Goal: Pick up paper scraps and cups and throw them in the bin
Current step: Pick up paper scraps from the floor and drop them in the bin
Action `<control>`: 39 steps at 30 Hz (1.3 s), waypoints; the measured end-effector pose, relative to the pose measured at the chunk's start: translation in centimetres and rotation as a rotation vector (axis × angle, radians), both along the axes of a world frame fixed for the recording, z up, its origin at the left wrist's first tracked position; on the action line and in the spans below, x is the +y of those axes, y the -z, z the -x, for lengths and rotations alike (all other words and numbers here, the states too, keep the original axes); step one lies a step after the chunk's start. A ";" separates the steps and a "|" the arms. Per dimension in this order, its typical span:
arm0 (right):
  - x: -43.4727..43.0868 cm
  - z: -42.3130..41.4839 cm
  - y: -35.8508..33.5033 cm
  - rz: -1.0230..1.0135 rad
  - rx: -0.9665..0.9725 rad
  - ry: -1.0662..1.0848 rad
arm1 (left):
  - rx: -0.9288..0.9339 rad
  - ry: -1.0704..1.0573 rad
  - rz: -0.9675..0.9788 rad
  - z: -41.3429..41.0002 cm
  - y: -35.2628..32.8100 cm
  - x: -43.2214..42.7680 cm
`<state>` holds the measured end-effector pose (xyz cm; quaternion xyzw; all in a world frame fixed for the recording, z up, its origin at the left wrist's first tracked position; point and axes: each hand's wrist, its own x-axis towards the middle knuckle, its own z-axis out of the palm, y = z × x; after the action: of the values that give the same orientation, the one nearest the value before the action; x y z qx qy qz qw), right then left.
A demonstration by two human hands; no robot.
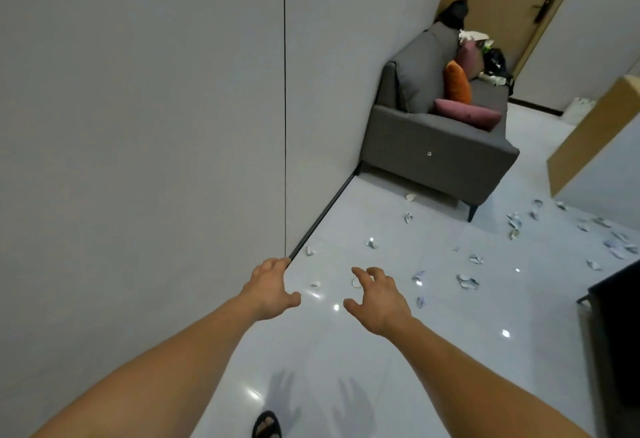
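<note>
Head view: we hold our left hand (pixel 273 290) and right hand (pixel 379 299) out over the glossy white floor (pixel 381 368), fingers spread and loose, grasping nothing. Torn paper scraps (pixel 467 281) lie scattered on the tiles ahead and off to the right. A small scrap (pixel 356 283) shows just past our right fingertips, and a second scrap (pixel 316 284) appears between the two hands. Farther off, a grey sofa (pixel 440 146) with an orange cushion (pixel 457 82) and a pink cushion (pixel 467 115) stands against the wall (pixel 138 125).
</note>
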<state>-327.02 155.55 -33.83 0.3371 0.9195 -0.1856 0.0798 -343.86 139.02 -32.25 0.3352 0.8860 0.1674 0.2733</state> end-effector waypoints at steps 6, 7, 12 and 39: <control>6.3 7.0 -0.4 -0.018 -0.007 0.020 | -0.030 0.019 -0.008 7.8 0.1 6.9; 7.2 8.0 -0.4 -0.017 -0.008 0.019 | -0.032 0.023 -0.006 8.9 0.1 8.0; 12.9 11.9 0.3 0.003 -0.015 0.024 | -0.038 0.047 0.027 13.1 0.6 14.1; 49.0 24.6 49.6 0.366 -0.420 -0.015 | -0.381 -0.015 0.339 23.5 46.8 48.2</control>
<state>-351.66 204.53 -83.40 0.3415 0.8365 -0.2737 0.3298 -367.31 187.25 -79.01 0.2405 0.8363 0.0783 0.4864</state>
